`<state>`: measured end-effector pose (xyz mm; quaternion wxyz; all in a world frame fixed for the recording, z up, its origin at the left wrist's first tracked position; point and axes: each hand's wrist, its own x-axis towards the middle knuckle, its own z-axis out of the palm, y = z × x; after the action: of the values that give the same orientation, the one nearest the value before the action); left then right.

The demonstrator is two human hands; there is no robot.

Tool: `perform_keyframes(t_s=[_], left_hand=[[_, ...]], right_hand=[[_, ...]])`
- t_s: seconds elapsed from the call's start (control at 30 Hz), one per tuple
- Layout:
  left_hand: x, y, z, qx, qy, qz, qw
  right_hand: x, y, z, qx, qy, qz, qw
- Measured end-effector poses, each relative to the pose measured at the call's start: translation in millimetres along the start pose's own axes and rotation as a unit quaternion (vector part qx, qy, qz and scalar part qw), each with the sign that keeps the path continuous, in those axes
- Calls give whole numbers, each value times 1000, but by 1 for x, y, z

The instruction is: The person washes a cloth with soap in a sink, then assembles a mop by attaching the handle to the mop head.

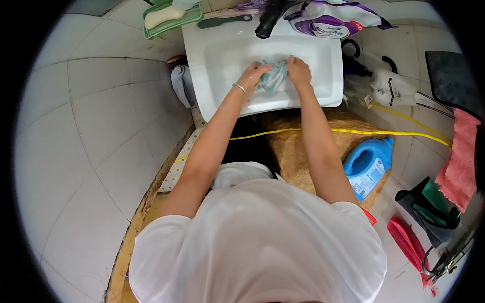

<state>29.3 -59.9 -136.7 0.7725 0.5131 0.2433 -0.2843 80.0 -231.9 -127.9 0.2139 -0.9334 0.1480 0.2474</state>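
Both of my hands are over the white sink (217, 76), with a wet, light blue and white cloth (274, 77) bunched between them. On the cloth's left side, my left hand (252, 76) grips its edge, with a bracelet at the wrist. My right hand (299, 70) has its fingers closed on the cloth's upper right side. The black faucet (270, 20) reaches over the back of the sink, above the cloth.
A green soap dish (172, 19) and a dark brush handle (225, 21) lie at the back left. A purple and white bag (333, 20) sits at the back right. A blue bottle (369, 166), a yellow hose (364, 132) and hanging cloths (459, 156) are at the right.
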Motion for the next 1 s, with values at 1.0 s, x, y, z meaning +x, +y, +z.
perform_keyframes(t_s=[1.0], left_hand=[[38, 13, -26, -307, -20, -72, 949]], right_hand=[[-109, -93, -8, 400, -207, -117, 885]])
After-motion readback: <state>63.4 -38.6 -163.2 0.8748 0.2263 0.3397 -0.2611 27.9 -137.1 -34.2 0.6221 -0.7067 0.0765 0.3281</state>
